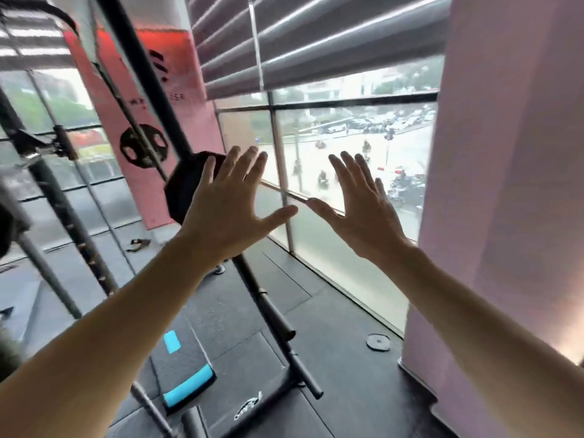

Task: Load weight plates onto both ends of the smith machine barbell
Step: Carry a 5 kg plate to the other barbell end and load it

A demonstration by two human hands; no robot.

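Both my arms reach forward at chest height. My left hand (230, 207) is spread flat with fingers apart and holds nothing. Just behind it sits a black many-sided weight plate (186, 191), partly hidden by my fingers. My right hand (363, 207) is also spread open and empty, in front of the window. A second black plate with grip holes (143, 146) hangs further back on the black smith machine frame (262, 298). A steel bar (47, 267) crosses the lower left. A small grey plate (378, 342) lies flat on the floor.
A large window (331, 159) fills the wall ahead, with a pink pillar (505, 184) on the right. Empty plate pegs (278, 320) stick out of the frame's slanted post. A black bench with blue patches (186, 374) stands below on the dark rubber floor.
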